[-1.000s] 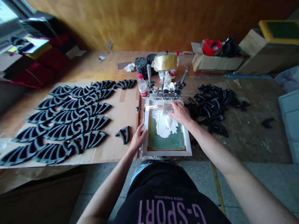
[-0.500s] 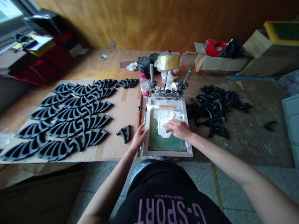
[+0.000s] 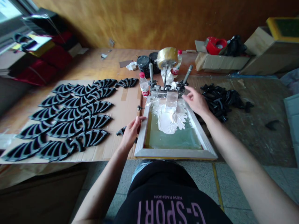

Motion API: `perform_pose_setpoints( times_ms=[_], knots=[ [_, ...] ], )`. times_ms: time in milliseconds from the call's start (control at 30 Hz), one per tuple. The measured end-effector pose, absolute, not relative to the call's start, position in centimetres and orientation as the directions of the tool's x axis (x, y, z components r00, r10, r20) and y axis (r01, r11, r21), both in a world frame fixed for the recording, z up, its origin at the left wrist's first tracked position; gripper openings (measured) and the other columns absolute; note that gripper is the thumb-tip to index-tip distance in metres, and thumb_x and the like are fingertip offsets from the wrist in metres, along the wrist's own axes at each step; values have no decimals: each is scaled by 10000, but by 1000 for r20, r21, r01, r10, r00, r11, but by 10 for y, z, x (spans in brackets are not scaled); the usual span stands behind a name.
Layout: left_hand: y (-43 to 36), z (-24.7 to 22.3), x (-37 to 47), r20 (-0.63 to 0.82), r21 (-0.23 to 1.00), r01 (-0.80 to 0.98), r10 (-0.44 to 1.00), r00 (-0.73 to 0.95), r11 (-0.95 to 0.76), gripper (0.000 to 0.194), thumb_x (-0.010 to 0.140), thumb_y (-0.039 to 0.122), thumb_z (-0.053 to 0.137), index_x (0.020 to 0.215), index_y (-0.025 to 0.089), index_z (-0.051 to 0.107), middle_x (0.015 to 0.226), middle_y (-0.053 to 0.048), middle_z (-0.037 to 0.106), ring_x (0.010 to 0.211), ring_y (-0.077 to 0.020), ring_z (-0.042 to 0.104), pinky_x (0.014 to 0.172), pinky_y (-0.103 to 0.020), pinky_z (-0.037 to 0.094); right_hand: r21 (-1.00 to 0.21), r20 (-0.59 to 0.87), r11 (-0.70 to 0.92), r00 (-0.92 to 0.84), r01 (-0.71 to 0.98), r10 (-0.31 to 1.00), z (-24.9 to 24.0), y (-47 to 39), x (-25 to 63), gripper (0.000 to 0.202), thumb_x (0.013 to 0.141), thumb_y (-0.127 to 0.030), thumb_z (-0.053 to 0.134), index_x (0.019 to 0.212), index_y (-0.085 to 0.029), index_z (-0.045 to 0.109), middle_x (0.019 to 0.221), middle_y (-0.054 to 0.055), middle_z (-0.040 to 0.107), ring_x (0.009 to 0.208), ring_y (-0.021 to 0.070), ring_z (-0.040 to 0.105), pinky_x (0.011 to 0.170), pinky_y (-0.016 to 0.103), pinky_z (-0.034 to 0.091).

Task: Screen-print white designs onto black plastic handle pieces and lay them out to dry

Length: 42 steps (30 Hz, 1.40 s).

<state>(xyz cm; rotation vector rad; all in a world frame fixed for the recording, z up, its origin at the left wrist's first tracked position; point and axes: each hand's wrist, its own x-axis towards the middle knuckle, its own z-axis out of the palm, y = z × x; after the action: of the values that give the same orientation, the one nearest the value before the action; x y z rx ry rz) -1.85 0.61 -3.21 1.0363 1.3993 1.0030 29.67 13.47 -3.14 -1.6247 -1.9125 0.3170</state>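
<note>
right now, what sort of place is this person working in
Probably a workshop, perhaps for screen printing: a frame with white paste inside it, and rows of black parts on cardboard.

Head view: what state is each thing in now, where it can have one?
Screen frame: tilted, near end apparently raised.
White paste: spread unevenly, ragged-edged.
Scraper: out of hand, at the frame's far end.
Front bottle: upright, capped.
Left black parts: mostly in rows.
Right black parts: heaped loosely.
Cardboard box: open.
Left hand: at the frame's left side, grip unclear.
Right hand: fingers parted, holding nothing.
</note>
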Motion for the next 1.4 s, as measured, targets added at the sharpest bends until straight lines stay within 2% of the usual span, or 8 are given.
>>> perform_pose_setpoints(
  times_ms=[167,300,400,533,700,1000,1200,1400],
  knots=[
    [49,19,-3,37,986,-155,990,-135,-58,503,862,625,457,1054,195,635,886,-43,655,699,-124,620,562,-222,474,-568,50,6,28,823,998,-77,105,331,348,909,-433,464,1046,-167,642,923,81,664,829,214,601,776,355,490],
    [65,22,14,70,974,-199,975,-209,-112,523,878,633,415,1127,199,567,906,-52,671,774,-133,654,604,-224,495,-450,-10,240,-273,860,962,-118,62,292,278,828,-456,628,867,-182,653,974,79,647,905,219,582,835,332,457],
    [37,-10,34,-103,966,-256,969,-224,43,529,848,644,466,1121,199,552,921,-68,693,734,-139,650,561,-218,483,-317,-35,302,-329,899,944,-124,41,258,167,869,-327,604,866,-160,615,961,112,637,942,242,567,833,334,429],
    [-25,-66,63,-564,772,-218,802,196,597,583,761,655,589,1066,159,590,1028,-156,697,815,-234,675,562,-281,514,-426,-31,204,-239,881,970,-104,10,219,152,936,-295,511,919,-155,570,853,100,639,837,226,586,724,305,423],
    [-50,-101,45,-617,736,-341,787,18,585,489,763,615,604,963,172,556,984,-108,696,814,-205,676,618,-282,525,-617,130,473,-512,629,849,-98,-1,215,151,955,-248,492,856,-206,598,895,34,649,882,170,590,784,272,429],
    [-56,-106,-23,-472,812,317,871,-138,491,490,834,666,434,818,188,542,692,-14,667,580,-153,602,602,-265,474,-245,-12,-87,87,966,996,-172,69,398,273,825,-70,479,951,-157,704,986,126,669,975,259,566,856,358,426],
    [-53,-104,24,-411,381,906,912,-13,185,414,948,516,285,875,212,556,742,-62,703,761,-223,681,684,-294,443,-353,92,-14,50,936,994,-170,82,389,251,852,-158,481,963,-184,704,988,100,682,969,255,565,898,383,422],
    [-45,-111,45,-344,68,998,938,37,-14,437,962,486,257,926,203,587,768,-107,725,756,-265,712,631,-301,455,-623,149,32,78,782,986,-163,128,365,195,811,-146,529,832,-202,715,868,66,710,860,217,620,834,336,457]
  ],
)
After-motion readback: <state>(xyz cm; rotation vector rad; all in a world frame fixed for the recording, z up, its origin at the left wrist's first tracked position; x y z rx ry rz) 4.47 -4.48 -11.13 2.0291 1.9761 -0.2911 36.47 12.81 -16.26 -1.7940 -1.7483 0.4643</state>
